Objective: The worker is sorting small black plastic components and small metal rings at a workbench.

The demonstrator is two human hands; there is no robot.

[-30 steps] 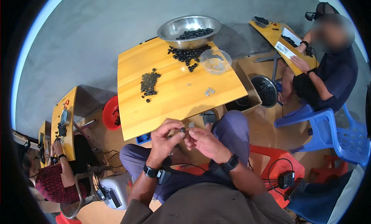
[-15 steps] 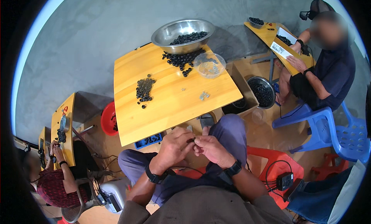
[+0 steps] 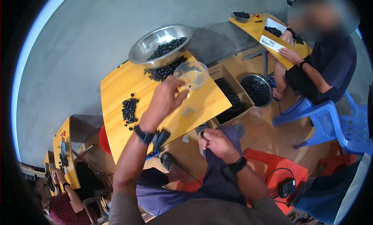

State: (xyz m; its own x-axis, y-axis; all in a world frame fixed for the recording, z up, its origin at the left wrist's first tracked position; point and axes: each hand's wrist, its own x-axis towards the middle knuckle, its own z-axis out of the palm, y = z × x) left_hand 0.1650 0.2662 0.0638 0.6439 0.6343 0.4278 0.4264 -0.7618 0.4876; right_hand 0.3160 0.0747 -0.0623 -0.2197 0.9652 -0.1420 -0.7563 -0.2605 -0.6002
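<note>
My left hand [image 3: 165, 99] reaches over the yellow table, close to a clear plastic tub [image 3: 199, 84]. Its thumb and fingers are apart, a little blurred, with nothing visible between them. Small silvery bits lie in the tub. Low in front of my lap, my right hand [image 3: 221, 144] is closed, with a small black ring-shaped part [image 3: 202, 134] at its fingertips. A group of small black ring-shaped parts [image 3: 130, 110] lies on the table left of my left forearm. Near the front edge is a little cluster of silvery pieces [image 3: 188, 111].
A steel bowl [image 3: 136, 54] of black parts stands at the table's back, with more heaped beside it. Right of the table are a cardboard box [image 3: 248, 104] and a metal basin [image 3: 268, 85]. Co-workers sit at the right and lower left. A blue chair [image 3: 326, 120] stands at right.
My left hand has left my right hand and moved forward over the table to the clear tub. My right hand stays low with the black part. The view has shifted.
</note>
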